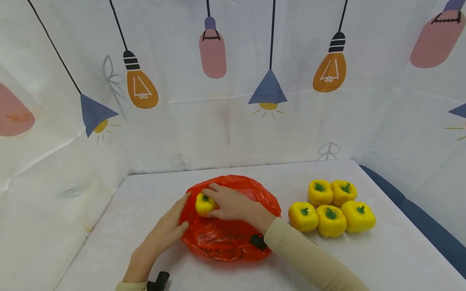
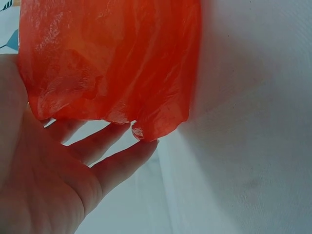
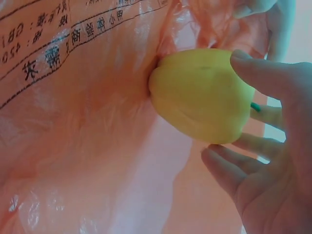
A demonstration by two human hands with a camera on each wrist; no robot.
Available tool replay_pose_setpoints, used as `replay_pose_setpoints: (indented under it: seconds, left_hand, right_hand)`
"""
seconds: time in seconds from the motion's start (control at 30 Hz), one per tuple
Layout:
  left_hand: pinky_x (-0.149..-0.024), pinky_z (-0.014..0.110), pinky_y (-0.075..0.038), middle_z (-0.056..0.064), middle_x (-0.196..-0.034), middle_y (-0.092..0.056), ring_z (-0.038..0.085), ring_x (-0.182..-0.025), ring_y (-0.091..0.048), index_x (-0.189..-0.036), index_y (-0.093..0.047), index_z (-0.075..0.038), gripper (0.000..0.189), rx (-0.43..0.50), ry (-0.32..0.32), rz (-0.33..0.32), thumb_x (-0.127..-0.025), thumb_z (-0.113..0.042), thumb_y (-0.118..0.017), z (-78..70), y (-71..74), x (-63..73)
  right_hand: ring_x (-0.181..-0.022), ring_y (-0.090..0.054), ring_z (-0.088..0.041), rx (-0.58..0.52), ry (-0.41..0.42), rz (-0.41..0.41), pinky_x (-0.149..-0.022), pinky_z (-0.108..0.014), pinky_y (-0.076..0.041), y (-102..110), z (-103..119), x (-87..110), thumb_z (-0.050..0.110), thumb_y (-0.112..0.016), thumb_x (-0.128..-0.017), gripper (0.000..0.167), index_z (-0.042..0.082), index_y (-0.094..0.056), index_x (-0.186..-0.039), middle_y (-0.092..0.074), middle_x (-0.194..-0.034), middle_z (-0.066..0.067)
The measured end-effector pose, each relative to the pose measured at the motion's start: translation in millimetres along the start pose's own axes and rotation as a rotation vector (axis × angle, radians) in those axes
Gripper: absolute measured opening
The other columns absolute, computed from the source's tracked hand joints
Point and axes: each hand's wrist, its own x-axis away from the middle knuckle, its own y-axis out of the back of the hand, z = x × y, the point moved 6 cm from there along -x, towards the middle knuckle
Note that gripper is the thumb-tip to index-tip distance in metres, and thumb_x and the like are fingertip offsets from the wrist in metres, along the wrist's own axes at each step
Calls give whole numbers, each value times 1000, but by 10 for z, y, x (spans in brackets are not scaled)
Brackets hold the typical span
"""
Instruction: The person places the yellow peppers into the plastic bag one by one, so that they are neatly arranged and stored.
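Note:
A red plastic bag point(image 1: 225, 240) lies spread on the table, its mouth opened wide. My right hand point(image 1: 233, 202) reaches over it and holds a yellow bell pepper point(image 1: 204, 205) at the bag's left side. In the right wrist view, thumb and fingers grip the pepper point(image 3: 200, 97) around its stem end, and its blunt end points at the bag wall with printed writing. My left hand point(image 1: 165, 228) is at the bag's left edge with fingers spread. The left wrist view has those fingertips point(image 2: 146, 146) touching the bag's rim, partly hidden behind the red film.
Several more yellow bell peppers point(image 1: 331, 220) stand grouped on the white table point(image 1: 153, 194), right of the bag, stems up. Behind the table hangs a white curtain point(image 1: 204, 133) printed with lamps and bulbs. Dark blue fabric point(image 1: 411, 206) runs along the right edge.

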Motion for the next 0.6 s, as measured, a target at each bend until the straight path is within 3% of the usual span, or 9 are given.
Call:
replay_pose_setpoints:
  seconds: [0.2,0.37,0.6]
  left_hand:
    - [-116,61,-34,7,-165,-25,35,-150,-30,-161,-13,-26,82,-4,-16,0,-93,-8,-55,-5,-1,-12]
    - [-117,60,-32,7,-165,-25,34,-150,-29,-161,-13,-24,82,3,-10,-2,-92,-8,-55,4,-3,-22]
    - [-116,61,-33,7,-165,-25,34,-150,-29,-161,-12,-24,82,6,12,8,-92,-8,-54,14,-12,-39]
  right_hand:
    - [-137,-50,-22,11,-15,-3,-109,-43,-48,102,-1,86,48,-64,-92,71,30,-35,-154,-38,-158,-2]
    - [-135,-51,-19,43,40,-40,-109,-42,-49,274,-7,207,46,-64,-93,66,27,-40,-151,-43,-154,-1]
    - [-140,-46,-20,64,56,-61,-114,-41,-44,491,-218,441,40,-65,-94,61,23,-45,-149,-45,-153,-2]
